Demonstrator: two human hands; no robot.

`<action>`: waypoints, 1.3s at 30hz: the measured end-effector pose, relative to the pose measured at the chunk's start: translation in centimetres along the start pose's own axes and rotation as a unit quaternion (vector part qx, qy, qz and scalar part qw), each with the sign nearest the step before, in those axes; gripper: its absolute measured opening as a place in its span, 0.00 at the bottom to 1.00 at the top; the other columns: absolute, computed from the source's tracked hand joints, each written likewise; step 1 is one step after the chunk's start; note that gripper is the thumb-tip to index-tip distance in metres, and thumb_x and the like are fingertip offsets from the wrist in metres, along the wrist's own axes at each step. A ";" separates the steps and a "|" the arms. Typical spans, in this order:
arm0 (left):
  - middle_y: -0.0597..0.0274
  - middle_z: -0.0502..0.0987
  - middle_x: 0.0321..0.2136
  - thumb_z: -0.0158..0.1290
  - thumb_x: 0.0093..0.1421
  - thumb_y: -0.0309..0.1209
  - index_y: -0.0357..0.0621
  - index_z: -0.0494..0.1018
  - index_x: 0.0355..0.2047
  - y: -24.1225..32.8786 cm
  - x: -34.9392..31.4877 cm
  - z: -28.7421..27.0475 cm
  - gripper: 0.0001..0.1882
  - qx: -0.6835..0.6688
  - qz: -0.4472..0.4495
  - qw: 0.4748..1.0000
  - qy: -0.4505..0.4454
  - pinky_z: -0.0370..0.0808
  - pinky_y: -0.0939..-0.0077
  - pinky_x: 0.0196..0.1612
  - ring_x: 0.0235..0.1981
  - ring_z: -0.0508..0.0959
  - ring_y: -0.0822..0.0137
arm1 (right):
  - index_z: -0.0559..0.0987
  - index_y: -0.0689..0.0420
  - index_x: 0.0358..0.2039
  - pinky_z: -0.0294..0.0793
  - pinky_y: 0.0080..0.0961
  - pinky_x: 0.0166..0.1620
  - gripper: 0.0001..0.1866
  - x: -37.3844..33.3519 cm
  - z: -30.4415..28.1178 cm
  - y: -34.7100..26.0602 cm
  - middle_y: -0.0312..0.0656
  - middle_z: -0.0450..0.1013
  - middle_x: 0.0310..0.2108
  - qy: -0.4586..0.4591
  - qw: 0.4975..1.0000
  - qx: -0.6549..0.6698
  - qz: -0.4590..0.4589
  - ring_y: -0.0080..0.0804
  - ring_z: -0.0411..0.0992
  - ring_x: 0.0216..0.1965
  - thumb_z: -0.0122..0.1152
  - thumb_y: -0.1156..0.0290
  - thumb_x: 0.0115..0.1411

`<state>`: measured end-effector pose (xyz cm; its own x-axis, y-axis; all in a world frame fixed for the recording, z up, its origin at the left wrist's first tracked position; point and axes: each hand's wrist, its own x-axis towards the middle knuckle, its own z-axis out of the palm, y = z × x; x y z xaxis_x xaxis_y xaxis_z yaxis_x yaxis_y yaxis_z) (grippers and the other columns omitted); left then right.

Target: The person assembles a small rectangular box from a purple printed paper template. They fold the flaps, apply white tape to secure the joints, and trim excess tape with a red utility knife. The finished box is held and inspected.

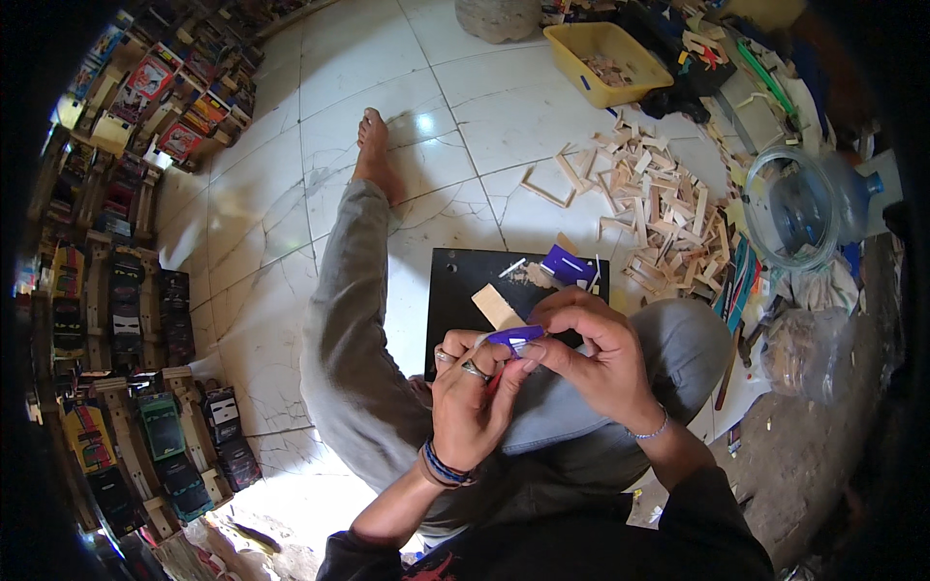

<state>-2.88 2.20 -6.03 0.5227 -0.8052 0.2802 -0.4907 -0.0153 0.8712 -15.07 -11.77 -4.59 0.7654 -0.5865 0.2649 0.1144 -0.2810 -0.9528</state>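
Note:
Above my lap, both hands meet around a small purple piece (pixel 515 335) with white marks; its material is hard to tell. My left hand (pixel 467 405), with rings on its fingers, pinches it from the left. From the right, the thumb and fingers of my right hand (pixel 599 356) grip its other end. A flat pale wooden strip (pixel 497 306) shows just beyond the fingers; whether it is held or lies on the board is unclear. Below is a black board (pixel 453 281), bearing another purple piece (pixel 567 261) and a thin white stick (pixel 513 267).
A heap of small wooden pieces (pixel 668 208) spreads over the tiles at right, below a yellow tub (pixel 581 82). Farther right lies a large clear plastic bottle (pixel 790 208). Wooden racks of colourful items (pixel 126 320) line the left. My left leg (pixel 354 281) stretches forward.

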 end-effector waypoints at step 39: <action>0.57 0.84 0.37 0.67 0.57 0.23 0.40 0.82 0.42 0.5 1.3 -1.3 0.12 -0.055 0.066 0.995 -0.047 0.75 0.69 0.41 0.35 0.81 0.59 | 0.81 0.63 0.40 0.74 0.19 0.46 0.06 0.0 -0.5 -0.6 0.37 0.79 0.39 0.032 0.986 0.093 0.135 0.18 0.75 0.42 0.69 0.79 0.63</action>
<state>-1.53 1.92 -4.65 0.3881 -0.8482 0.3605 -0.4680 0.1556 0.8699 -15.43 -12.03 -3.94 0.7426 -0.6698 0.0019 0.0319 0.0325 -0.9990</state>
